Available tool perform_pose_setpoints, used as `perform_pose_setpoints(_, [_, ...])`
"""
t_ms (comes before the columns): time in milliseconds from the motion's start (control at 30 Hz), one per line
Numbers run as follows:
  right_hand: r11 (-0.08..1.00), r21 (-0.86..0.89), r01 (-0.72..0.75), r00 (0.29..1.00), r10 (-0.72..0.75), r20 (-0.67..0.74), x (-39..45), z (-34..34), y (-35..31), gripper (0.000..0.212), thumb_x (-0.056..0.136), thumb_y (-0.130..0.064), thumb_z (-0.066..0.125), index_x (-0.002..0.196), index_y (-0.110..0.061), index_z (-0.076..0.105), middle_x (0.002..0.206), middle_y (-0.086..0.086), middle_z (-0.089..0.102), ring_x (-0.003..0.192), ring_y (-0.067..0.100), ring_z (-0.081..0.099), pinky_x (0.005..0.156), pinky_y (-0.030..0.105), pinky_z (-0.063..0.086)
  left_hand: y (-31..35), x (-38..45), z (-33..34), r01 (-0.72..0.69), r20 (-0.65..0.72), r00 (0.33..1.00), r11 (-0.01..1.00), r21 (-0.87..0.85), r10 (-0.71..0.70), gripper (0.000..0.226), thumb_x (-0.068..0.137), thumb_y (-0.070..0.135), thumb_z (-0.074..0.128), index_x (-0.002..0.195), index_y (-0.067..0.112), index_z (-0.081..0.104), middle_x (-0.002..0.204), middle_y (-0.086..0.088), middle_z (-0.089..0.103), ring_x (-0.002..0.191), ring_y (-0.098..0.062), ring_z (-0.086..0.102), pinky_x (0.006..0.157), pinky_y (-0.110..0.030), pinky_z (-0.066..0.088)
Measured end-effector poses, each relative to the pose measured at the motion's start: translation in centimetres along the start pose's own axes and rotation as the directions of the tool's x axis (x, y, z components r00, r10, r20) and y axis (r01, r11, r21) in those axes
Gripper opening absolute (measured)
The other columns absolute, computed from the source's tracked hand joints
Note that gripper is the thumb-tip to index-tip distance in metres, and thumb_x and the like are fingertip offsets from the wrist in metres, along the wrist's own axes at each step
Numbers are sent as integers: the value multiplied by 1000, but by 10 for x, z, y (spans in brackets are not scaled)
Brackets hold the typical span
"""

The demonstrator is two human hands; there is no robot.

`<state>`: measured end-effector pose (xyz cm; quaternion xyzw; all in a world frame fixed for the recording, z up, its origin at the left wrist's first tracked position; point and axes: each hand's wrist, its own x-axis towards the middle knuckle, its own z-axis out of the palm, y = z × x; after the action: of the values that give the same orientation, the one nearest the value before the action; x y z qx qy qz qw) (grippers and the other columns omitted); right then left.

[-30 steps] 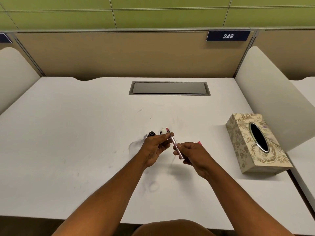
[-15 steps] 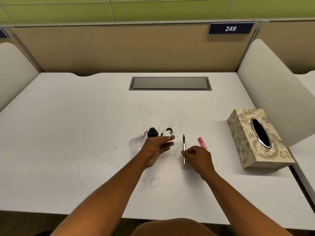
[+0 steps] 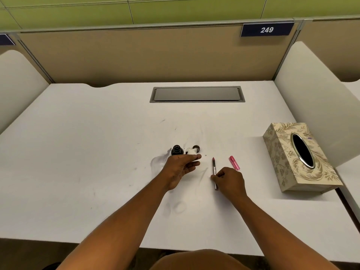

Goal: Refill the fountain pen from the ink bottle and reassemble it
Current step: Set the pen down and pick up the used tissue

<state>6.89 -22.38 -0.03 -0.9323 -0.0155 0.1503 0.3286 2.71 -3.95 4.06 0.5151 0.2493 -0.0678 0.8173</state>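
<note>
Moved: both hands were pinching the pen together in mid-air a second ago; now they've split apart and the pen is down at the desk.
Right hand: the right hand (image 3: 230, 179) is curled loosely with fingertips on the slim silvery pen section with the reddish nib end (image 3: 214, 172), which looks to be lying on the white desk top (image 3: 97, 152), nib pointing away. Can't tell if it's still gripped or just being let go.
Left hand: the left hand (image 3: 182, 168) is half open, fingers stretched toward the bottle, thumb on top. Looks empty, though the palm side is hidden so not 100% sure.
Just beyond it: small dark glass ink bottle (image 3: 177, 150), uncapped and upright, almost touching the fingertips. Next to it a crumpled white tissue scrap (image 3: 191, 151) and the dark round bottle cap (image 3: 196, 147).
Further right: pink translucent pen cap or barrel piece (image 3: 234, 162), lying apart from the pen section; past that, a cream floral tissue box (image 3: 298, 156).
What it means: pen is still in pieces, so reassembly isn't done. My guess is the left hand is about to steady or grab the bottle.
</note>
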Motion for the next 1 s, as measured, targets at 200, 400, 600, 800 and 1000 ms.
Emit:
perform_pose_setpoints(200, [1000,-6,-3,1000,3,-12,-1,1,0,18,85,-33,70,77,-18,65,53,-13,59,55,-1,53,61,24,37,0,0,0,-12,5,1000,1000,17,12,16,92,10,63,103,3,72,114,-9,74,100,-21,70,94,-33,54])
perform_pose_setpoints(400, [1000,-6,-8,1000,8,-24,0,2,-2,21,87,-35,67,79,-16,64,55,-12,59,56,1,52,64,26,38,-1,-2,-2,-14,19,1000,1000,19,13,14,92,8,62,100,4,73,111,-8,75,97,-20,71,95,-34,53])
perform_pose_setpoints(600, [1000,4,2,999,-1,-43,2,-1,-5,20,89,-33,64,84,-15,69,67,-6,63,69,14,57,64,27,39,-3,-2,-5,-6,26,1000,1000,26,5,16,91,6,63,103,-1,71,111,-10,75,101,-23,71,94,-34,54])
perform_pose_setpoints(800, [872,487,-53,989,-22,147,1,-22,-34,35,89,-41,65,83,-7,72,80,5,70,70,16,59,66,27,43,-3,-2,-3,-4,91,996,997,83,-3,17,90,7,63,102,1,74,112,-10,75,105,-24,70,96,-35,53])
perform_pose_setpoints(1000, [803,566,-187,938,-25,346,3,-35,-54,31,85,-45,70,92,-16,77,94,-3,77,87,17,61,74,34,44,-5,-3,2,-25,117,993,986,166,5,13,91,8,64,96,4,75,101,-9,76,96,-20,71,86,-29,54])
